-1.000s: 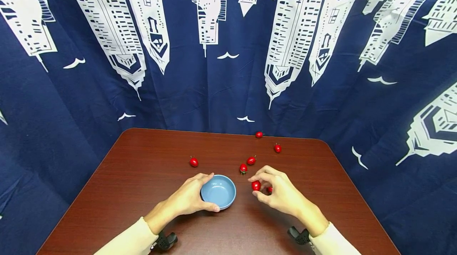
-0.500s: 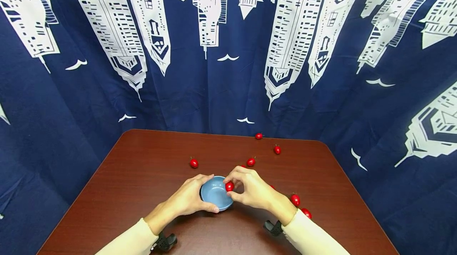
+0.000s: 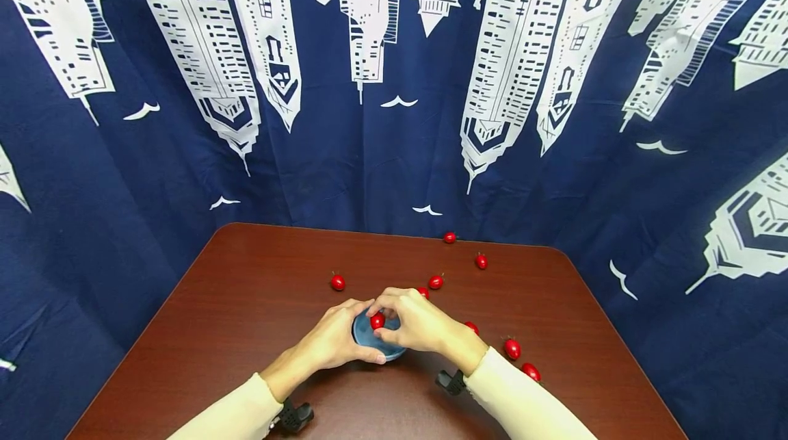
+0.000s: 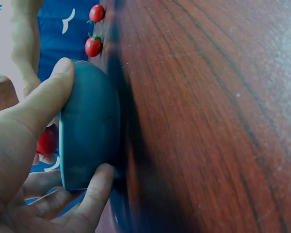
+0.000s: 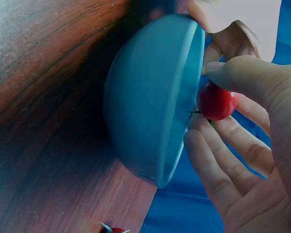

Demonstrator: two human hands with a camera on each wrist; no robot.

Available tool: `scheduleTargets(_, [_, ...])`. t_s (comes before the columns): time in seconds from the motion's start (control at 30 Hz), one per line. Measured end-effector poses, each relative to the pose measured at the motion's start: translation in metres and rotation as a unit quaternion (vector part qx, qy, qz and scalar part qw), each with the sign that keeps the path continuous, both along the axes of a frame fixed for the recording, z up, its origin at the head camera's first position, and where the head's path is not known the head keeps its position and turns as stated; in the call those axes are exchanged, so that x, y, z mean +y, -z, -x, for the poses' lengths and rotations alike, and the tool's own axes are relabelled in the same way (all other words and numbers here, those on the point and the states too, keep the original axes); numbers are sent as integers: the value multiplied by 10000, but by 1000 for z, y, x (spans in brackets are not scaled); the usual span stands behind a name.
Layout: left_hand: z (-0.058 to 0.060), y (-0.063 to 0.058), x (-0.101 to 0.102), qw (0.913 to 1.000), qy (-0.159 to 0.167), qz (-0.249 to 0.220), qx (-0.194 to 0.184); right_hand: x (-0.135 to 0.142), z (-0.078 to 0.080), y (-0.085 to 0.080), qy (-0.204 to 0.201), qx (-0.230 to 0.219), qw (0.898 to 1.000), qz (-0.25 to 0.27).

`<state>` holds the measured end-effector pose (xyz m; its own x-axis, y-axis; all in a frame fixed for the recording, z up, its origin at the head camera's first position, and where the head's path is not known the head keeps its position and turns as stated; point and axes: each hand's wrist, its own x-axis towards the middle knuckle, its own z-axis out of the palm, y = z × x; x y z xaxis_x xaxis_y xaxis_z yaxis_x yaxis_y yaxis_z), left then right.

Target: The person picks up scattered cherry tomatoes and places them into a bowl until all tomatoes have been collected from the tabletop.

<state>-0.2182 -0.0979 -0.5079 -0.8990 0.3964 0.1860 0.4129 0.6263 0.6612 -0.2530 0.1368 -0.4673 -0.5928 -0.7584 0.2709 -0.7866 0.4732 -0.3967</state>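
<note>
My left hand (image 3: 335,337) grips the side of a small blue bowl (image 3: 366,339), thumb at the near rim and fingers along the far side. In the left wrist view the bowl (image 4: 89,126) shows its outer wall between thumb and fingers. Over the bowl's opening, my right hand (image 3: 414,320) pinches a red cherry tomato (image 3: 377,320) between thumb and fingers. The right wrist view has this tomato (image 5: 217,101) just above the rim, its green stem toward the bowl. Much of the bowl's inside is hidden behind the right hand.
Several more cherry tomatoes lie on the brown table (image 3: 258,269): one at the left (image 3: 338,282), one beyond the bowl (image 3: 436,281), one near the far edge (image 3: 450,237), one by the right sleeve (image 3: 512,348). A blue curtain (image 3: 326,152) hangs behind the table.
My right hand has moved left with the cherry tomato, from the table right of the bowl to over the bowl. The left hand still holds the bowl in place.
</note>
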Motion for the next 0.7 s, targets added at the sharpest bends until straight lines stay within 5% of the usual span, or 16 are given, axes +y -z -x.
scheduleTargets(0.7, [-1, -2, 2, 10000, -30, -1, 17, 0, -1, 1, 494, 292, 9964, -620])
